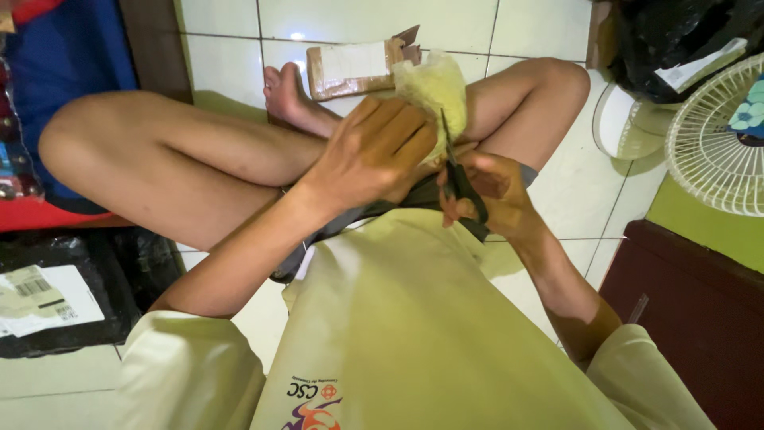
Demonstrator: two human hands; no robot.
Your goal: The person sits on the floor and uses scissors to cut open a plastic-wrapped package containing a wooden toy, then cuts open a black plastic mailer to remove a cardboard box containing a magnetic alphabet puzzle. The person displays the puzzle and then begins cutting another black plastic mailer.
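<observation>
On the white tiled floor (pixel 557 191) a person sits cross-legged — the left hand (pixel 374 151) wrapped around a pale yellow bubble-wrapped bundle (pixel 434 87) above the lap, the right hand (pixel 485 195) gripping black scissors (pixel 458 171) whose blades touch it — a cardboard parcel (pixel 358 68) beyond.

The left hand (pixel 374 151) is covering most of the packet (pixel 434 87), the right hand (pixel 485 191) is hiding the scissors' (pixel 460 179) handles, and the fan (pixel 716 143) at three o'clock is running off the edge.

Brown taped box (pixel 360 68) by foot; white-labelled black parcel (pixel 56 299) lower left
</observation>
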